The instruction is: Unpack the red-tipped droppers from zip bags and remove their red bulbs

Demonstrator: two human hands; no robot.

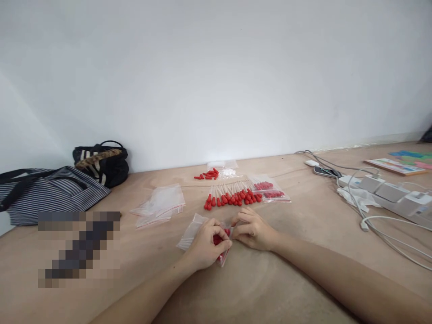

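A clear zip bag (192,231) with red-headed sticks inside lies at the table's near middle. Its thumb and fingers closed, my left hand (209,244) holds the bag near its right end, where red heads show. My right hand (254,230) is at that same end, fingertips pinched together at the bag's edge and partly hiding it. Just beyond my hands, several pale sticks with red heads (232,198) lie in a row, heads toward me. Filled zip bags (275,195) rest at the row's right end. Flat zip bags (161,204) are piled to the left.
Loose red pieces (207,174) lie near the wall beside another clear bag (224,167). A striped bag (57,191) and a black bag (108,164) stand at left. White chargers (394,193), cables and a phone (326,171) occupy the right. A blurred patch covers the left front.
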